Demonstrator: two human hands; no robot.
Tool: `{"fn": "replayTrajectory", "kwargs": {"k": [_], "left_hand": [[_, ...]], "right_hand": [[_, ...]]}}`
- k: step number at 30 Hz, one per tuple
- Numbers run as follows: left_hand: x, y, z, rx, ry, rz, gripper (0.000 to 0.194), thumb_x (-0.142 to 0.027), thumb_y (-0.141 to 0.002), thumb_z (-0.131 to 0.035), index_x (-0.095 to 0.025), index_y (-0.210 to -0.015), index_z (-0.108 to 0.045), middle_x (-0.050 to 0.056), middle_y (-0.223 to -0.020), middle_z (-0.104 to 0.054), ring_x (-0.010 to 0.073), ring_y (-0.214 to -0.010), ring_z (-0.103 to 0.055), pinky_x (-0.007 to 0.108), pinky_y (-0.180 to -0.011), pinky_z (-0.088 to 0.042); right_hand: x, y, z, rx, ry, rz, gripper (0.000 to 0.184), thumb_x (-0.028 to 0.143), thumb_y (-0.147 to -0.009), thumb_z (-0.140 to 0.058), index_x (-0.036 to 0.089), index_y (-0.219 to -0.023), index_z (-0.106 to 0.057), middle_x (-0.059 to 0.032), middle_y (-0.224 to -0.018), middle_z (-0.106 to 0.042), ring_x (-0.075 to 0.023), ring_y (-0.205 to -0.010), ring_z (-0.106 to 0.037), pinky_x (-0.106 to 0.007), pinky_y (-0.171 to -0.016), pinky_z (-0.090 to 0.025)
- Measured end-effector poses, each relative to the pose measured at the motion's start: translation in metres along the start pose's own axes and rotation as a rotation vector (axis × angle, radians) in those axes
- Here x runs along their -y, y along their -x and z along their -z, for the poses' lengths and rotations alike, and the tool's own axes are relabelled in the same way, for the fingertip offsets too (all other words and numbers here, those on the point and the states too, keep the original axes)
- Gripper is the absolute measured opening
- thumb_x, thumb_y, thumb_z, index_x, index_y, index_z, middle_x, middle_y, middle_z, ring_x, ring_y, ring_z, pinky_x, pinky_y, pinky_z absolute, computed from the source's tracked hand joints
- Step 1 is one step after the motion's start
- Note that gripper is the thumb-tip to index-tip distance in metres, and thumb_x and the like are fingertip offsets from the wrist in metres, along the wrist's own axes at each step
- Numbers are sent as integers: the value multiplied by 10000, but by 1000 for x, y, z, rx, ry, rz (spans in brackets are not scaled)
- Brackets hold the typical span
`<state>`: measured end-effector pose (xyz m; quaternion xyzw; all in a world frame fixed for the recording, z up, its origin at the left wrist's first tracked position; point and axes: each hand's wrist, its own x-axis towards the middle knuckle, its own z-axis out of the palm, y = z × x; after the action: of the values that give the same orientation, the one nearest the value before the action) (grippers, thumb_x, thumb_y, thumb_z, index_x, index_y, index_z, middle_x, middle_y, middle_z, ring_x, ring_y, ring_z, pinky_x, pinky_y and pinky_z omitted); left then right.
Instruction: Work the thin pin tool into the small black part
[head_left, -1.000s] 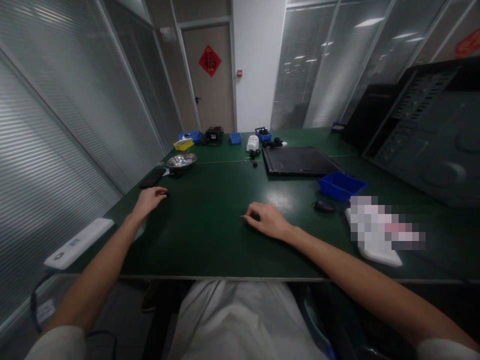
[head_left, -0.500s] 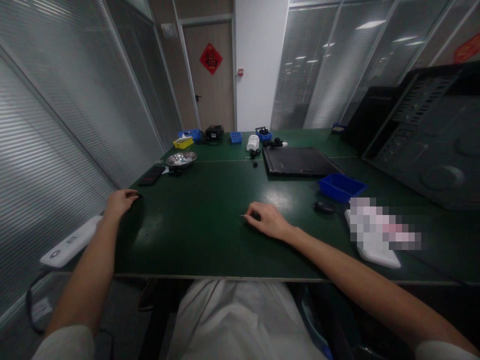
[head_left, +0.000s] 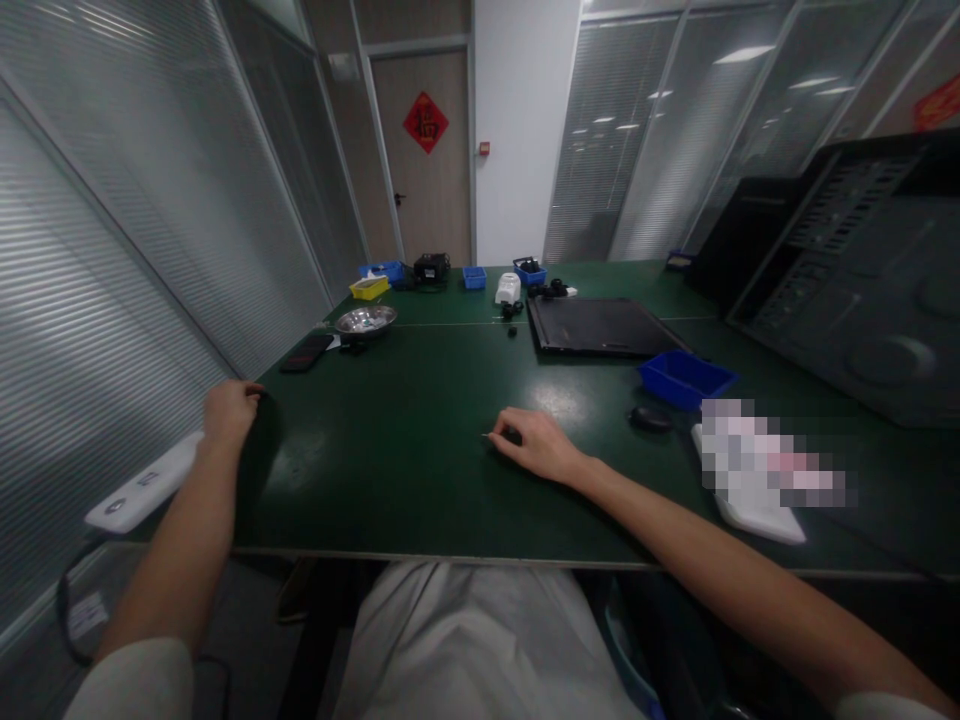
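A dark green tabletop [head_left: 397,450] with a dull sheen fills the lower view, its near edge just in front of the person's lap. Beyond it are a wooden door [head_left: 435,190] bearing a red diamond-shaped sign [head_left: 426,122], a white wall [head_left: 517,190], and glass partitions with blinds [head_left: 82,250] on both sides. A flat black laptop [head_left: 600,326] lies toward the far right, a blue tray [head_left: 679,391] and a black mouse [head_left: 649,419] nearer; a metal bowl [head_left: 365,333] sits far left, beyond a dark phone [head_left: 306,353].

The right forearm reaches diagonally inward. Its hand [head_left: 536,443] rests near the middle of the table, thumb and forefinger pinched narrowly around a thin pale piece [head_left: 486,436], whose tip points left. The left arm extends forward; its hand [head_left: 231,412] is by the table's left edge, near a long white case [head_left: 139,492], fingers curled. Whether they grip the small dark thing [head_left: 259,395] at their tips, I cannot tell.
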<state>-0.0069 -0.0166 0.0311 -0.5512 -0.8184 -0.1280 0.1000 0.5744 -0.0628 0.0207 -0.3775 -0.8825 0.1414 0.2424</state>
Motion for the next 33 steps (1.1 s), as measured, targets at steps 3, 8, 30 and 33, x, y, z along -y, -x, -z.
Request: {"fn": "replayTrajectory", "kwargs": {"k": [3, 8, 30, 33], "left_hand": [[-1, 1, 0, 12, -12, -31, 319, -161, -902, -637, -61, -1180, -755, 104, -990, -742, 201, -870, -597, 216, -762, -380], [-1, 1, -1, 20, -32, -73, 312, -133, -897, -629, -32, -1166, -752, 144, -1036, -713, 207, -897, -573, 222, -768, -354], [-7, 7, -2, -84, -4, 5, 194, -104, -843, -633, -13, -958, -759, 83, -733, -636, 199, -745, -539, 236, -737, -387], [-9, 8, -1, -86, 35, 20, 195, -116, -841, -636, -23, -963, -757, 79, -727, -655, 208, -751, -567, 255, -760, -420]], "right_hand": [[-1, 0, -2, -12, 2, 7, 134, 332, -996, -610, 208, -961, -645, -21, -928, -680, -154, -788, -616, -270, -706, -425], [-3, 0, -4, -22, -1, 12, 133, 335, -992, -615, 210, -956, -644, -19, -913, -679, -154, -772, -610, -272, -703, -422], [3, 1, 2, -12, -4, 14, 138, 336, -997, -609, 210, -960, -653, -23, -918, -678, -152, -770, -606, -262, -689, -416], [0, 1, -1, -12, 7, 15, 131, 334, -993, -616, 212, -957, -650, -21, -912, -681, -155, -775, -613, -264, -696, -415]]}}
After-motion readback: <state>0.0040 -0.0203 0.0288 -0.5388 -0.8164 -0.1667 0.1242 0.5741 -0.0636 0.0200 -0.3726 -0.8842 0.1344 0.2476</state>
